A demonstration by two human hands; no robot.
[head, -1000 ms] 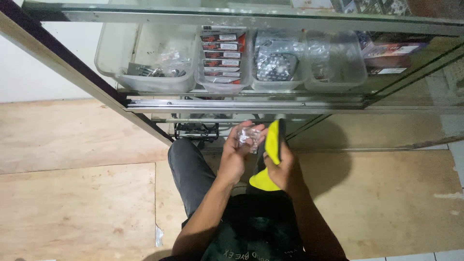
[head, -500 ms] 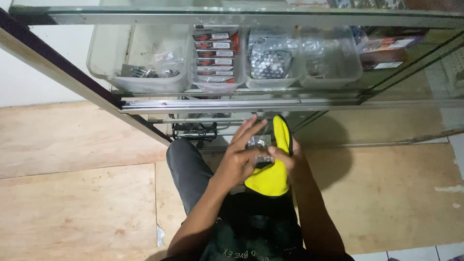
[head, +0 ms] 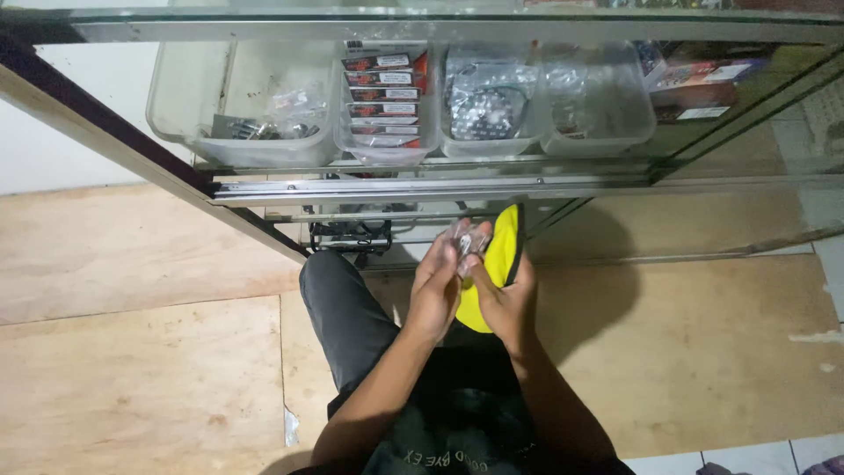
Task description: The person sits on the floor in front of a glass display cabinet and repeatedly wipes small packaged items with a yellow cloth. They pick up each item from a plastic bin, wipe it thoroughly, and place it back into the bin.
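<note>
The right hand grasped a yellow pad in front of the cabinet; its long axis ran from 7 to 1 o'clock, tip up. The left hand pinched a small clear bag, contents hard to make out. At 11 o'clock, a clear bin held stacked red-and-white packs.

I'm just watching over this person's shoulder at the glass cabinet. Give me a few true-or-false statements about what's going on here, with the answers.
1. The right hand holds a yellow piece. True.
2. The left hand lies flat on the floor. False: it is raised in front of the person, its fingers at a small clear packet.
3. The cabinet shelf holds clear plastic tubs. True.
4. The floor is green carpet. False: it is pale wooden boards.
</note>
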